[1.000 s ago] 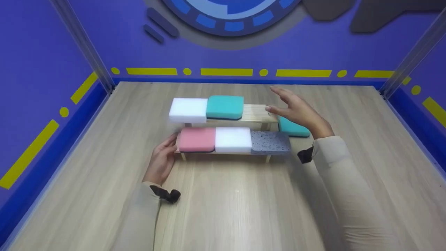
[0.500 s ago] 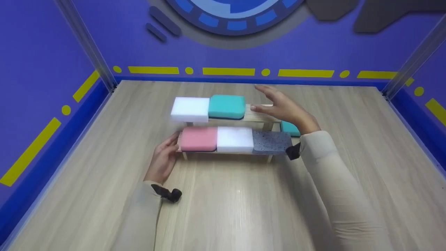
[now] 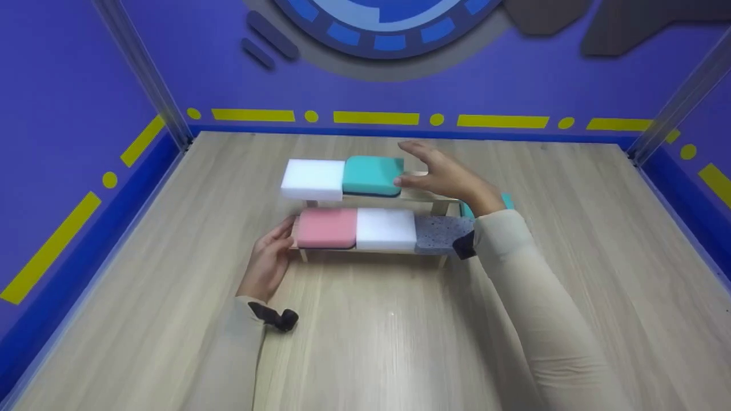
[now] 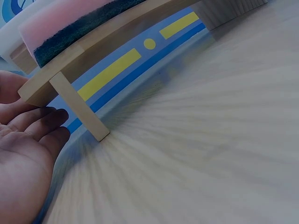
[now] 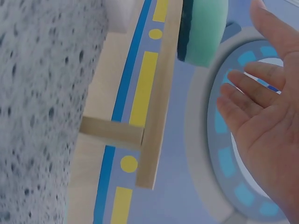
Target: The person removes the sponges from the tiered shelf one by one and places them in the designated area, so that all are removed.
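Note:
A small two-tier wooden stand (image 3: 424, 195) carries sponges. My left hand (image 3: 266, 260) grips the left end of its lower tier, thumb above and fingers beneath in the left wrist view, beside a pink sponge (image 3: 328, 227). Further right on that tier lie a white sponge (image 3: 386, 228) and a speckled grey sponge (image 3: 438, 234). The upper tier holds another white sponge (image 3: 313, 178) and a teal sponge (image 3: 372, 174) with a dark underside. Over the upper tier's right part hovers my right hand (image 3: 445, 177), fingers spread, thumb tip overlapping the teal sponge's right edge in the head view.
Another teal sponge (image 3: 507, 201) lies to the right of the stand, mostly hidden by my right wrist. Wood-grain tabletop (image 3: 365, 331) surrounds the stand. Blue printed walls (image 3: 228, 85) enclose the table at the back and both sides.
My right hand has moved left over the upper tier, from its right end to the teal sponge's edge. The left hand keeps its grip on the stand.

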`<state>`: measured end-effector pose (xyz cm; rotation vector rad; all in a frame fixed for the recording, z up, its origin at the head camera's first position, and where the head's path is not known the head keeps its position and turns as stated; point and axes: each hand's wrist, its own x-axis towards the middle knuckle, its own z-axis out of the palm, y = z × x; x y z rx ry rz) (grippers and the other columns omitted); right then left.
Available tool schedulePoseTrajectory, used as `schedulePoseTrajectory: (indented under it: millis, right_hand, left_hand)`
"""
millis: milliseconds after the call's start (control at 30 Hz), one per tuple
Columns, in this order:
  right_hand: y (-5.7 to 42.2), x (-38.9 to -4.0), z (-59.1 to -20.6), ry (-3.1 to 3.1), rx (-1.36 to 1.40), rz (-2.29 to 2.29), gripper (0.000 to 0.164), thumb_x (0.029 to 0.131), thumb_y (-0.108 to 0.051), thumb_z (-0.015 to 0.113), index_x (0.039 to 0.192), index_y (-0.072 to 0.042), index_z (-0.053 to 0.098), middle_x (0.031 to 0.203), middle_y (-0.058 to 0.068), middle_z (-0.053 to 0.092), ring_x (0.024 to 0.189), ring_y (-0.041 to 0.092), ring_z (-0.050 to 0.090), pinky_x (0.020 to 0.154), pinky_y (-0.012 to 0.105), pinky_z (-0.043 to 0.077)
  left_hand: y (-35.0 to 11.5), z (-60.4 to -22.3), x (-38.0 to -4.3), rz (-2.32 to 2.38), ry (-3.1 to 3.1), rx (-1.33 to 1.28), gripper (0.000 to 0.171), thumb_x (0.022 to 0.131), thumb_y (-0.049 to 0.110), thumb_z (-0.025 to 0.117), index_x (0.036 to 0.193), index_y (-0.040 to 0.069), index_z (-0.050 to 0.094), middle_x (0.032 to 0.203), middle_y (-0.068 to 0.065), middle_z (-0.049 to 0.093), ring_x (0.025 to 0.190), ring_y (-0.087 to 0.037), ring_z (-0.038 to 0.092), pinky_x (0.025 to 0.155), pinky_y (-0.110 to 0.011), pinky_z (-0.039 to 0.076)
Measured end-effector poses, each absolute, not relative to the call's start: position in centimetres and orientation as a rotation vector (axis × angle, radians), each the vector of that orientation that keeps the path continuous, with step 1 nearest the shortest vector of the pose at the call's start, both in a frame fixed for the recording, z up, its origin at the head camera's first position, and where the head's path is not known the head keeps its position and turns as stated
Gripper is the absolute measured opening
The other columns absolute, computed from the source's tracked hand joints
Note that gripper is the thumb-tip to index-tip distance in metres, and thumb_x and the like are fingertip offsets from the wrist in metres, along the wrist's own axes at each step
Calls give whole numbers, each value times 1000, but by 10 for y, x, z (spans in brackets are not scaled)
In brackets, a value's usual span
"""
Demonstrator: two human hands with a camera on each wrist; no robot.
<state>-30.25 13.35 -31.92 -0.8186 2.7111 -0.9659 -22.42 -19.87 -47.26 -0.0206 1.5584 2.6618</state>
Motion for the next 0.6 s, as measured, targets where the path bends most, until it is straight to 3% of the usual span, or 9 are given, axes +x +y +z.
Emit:
schedulePoseTrajectory:
  millis: [600]
  right_hand:
    - [103, -305, -328, 2731, -746, -815, 83, 89, -44, 64, 155, -17, 19, 163, 6, 11, 149, 29, 10, 121, 48, 17]
  left_hand:
    - [-199, -472, -225, 2650, 1574, -63, 59, 92, -11, 38, 148, -10, 20, 159, -18, 18, 148, -24, 17, 121, -32, 18]
